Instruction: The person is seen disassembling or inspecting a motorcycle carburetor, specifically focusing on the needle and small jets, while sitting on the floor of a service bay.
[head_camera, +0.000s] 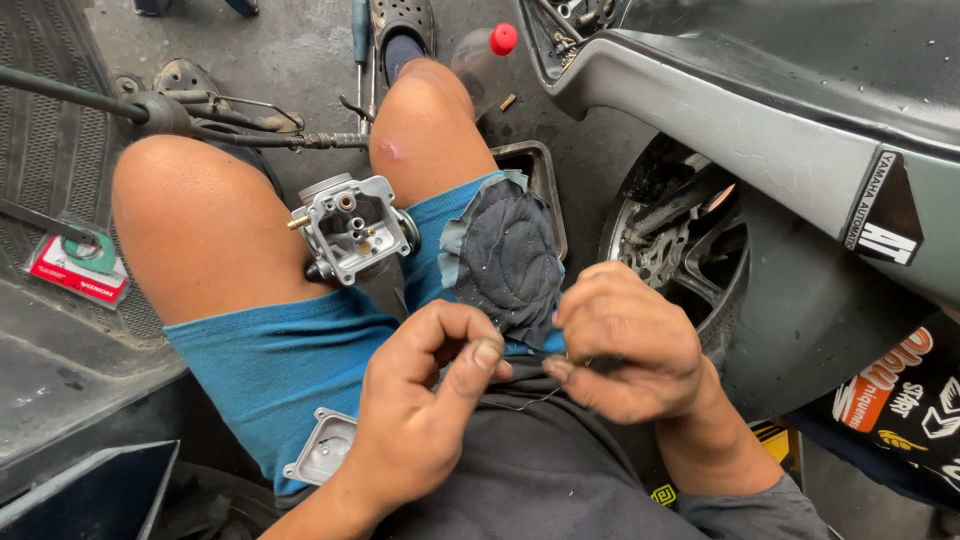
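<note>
Wire (535, 400), a thin strand pinched between the fingertips of both hands, spans the small gap above the seated person's lap; the left hand (425, 395) and right hand (625, 345) are each closed on an end. A carburettor body (352, 228) sits wedged between bare knees, and a dark rag (508, 262) lies on blue shorts (290, 355). Being so fine, the strand could slip and vanish, and any knee shift might tip the carburettor onto the concrete floor (300, 50).
</note>
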